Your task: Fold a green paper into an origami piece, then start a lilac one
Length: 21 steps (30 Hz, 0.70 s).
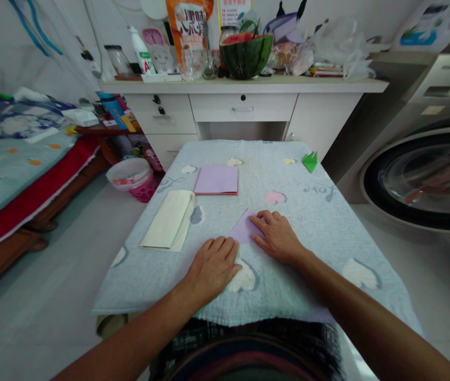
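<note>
A sheet of purple origami paper (244,228), folded to a triangle, lies on the cloth-covered table in front of me. My right hand (278,235) holds it down from the right, thumb and fingers curved onto it and covering its right part. Palm down, my left hand (215,262) rests with its fingers outstretched and close together; the fingertips are at the paper's left corner. Farther back lies a stack of square origami paper (216,180), purple on top with a red edge beneath. A folded pale green cloth or paper (169,219) is left of my hands.
A small green folded paper piece (310,161) sits at the table's far right corner. Behind stands a white desk (244,87) bearing a cut watermelon (245,57), jars and bags. A washing machine (431,169) is at right; a bed (18,169) and pink bin (135,180) are left.
</note>
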Available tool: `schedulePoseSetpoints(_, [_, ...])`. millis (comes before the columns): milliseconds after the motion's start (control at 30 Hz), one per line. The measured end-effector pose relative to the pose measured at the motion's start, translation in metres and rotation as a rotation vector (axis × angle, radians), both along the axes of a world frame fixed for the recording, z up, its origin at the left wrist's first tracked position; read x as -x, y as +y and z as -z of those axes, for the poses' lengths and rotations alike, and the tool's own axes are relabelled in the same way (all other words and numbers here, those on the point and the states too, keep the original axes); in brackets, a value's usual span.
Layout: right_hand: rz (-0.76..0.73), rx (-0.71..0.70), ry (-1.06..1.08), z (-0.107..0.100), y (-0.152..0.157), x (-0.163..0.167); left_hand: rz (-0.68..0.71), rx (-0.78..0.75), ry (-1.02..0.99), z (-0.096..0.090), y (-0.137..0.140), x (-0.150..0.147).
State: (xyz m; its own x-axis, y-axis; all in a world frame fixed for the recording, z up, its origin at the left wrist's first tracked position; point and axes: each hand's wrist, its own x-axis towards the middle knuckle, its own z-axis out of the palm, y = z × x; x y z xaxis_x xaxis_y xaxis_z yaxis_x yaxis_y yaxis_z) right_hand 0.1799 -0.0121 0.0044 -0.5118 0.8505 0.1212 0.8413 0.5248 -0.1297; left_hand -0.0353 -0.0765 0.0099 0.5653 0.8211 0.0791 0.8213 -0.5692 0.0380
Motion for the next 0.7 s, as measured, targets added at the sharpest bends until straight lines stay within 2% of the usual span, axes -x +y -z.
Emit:
schedulePoseSetpoints(367, [0.013,0.019,-0.052,0.001,0.001,0.0,-0.09,-0.015,0.095,-0.001,-0.01,0.026])
schedulePoseSetpoints(533, [0.024,0.073,-0.11,-0.006,0.0,0.004,-0.165,-0.136,0.013,-0.006,-0.01,0.011])
schedulePoseSetpoints(600, [0.041,0.094,-0.131,-0.01,-0.001,0.008,-0.102,-0.173,-0.034,-0.006,-0.009,-0.001])
schedulePoseSetpoints(700, [0.103,0.103,-0.151,-0.014,-0.004,0.016,-0.034,-0.131,-0.057,-0.002,-0.006,-0.016])
